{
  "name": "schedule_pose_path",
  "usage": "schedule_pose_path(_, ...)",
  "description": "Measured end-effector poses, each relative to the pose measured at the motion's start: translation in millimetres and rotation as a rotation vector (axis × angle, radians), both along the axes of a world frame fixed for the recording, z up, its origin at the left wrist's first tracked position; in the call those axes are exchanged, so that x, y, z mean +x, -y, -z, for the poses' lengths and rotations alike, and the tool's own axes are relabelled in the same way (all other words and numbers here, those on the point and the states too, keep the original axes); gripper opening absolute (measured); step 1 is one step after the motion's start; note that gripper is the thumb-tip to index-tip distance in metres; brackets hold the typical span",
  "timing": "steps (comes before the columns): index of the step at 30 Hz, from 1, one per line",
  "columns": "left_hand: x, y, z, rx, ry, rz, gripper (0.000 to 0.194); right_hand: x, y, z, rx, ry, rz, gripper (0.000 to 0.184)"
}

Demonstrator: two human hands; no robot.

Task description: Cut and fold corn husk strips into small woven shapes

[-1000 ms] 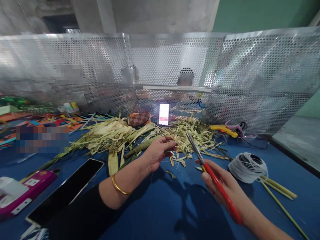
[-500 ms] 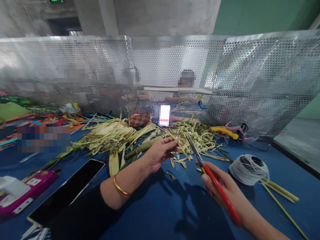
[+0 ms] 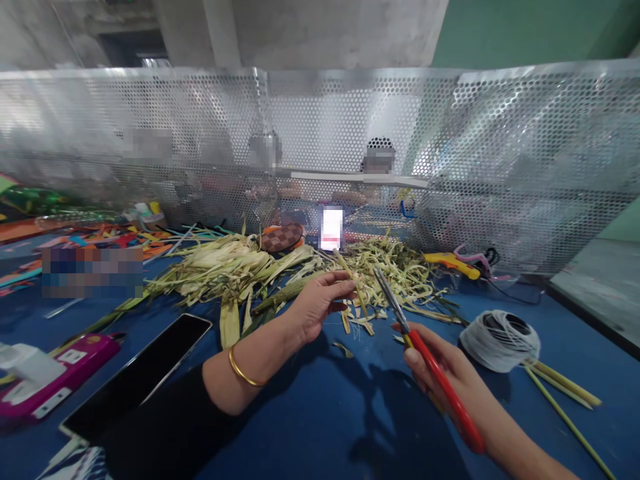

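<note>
My left hand (image 3: 323, 303) pinches a thin dried stalk (image 3: 361, 297) between thumb and fingers, above the middle of the blue table. In my right hand (image 3: 440, 373) is a pair of scissors (image 3: 417, 347) with red handles, its metal blades pointing up and away, a little right of the stalk and apart from it. The blades look closed or nearly so. Behind my hands lie a heap of pale dried husks (image 3: 220, 263) and a pile of thin shredded strips (image 3: 395, 270). Small cut scraps (image 3: 369, 327) are scattered just beneath the stalk.
At right stand a roll of white string (image 3: 500, 340) and loose stalks (image 3: 565, 383), with a yellow tool (image 3: 453, 264) farther back. A black phone (image 3: 140, 380) and a magenta power strip (image 3: 60, 377) lie left. A perforated metal screen (image 3: 320, 127) closes off the back; people sit beyond it.
The stalk in my left hand has turned slightly, now standing a bit more upright. My right hand and the scissors have hardly moved. The whole view has shifted slightly.
</note>
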State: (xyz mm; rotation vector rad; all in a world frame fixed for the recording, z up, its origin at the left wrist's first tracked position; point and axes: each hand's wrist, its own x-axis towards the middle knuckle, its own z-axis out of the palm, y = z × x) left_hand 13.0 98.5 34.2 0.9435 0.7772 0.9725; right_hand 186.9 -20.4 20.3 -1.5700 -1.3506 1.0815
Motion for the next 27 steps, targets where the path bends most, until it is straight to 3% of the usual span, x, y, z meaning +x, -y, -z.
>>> schedule_pose_path(5, -0.2, 0.2, 0.7, 0.052, -0.051, 0.049, 0.016, 2.3, -0.6, -1.0, 0.002, -0.003, 0.010, 0.085)
schedule_pose_path(15, 1.5, 5.7, -5.2, 0.123, -0.186, 0.106, 0.009, 8.5, -1.6, -5.8, 0.035, 0.111, -0.121, 0.071)
schedule_pose_path(27, 3.9, 6.8, 4.7, 0.128, -0.285, 0.184, 0.013, 6.1, 1.2, -3.2, -0.020, 0.065, -0.179, 0.072)
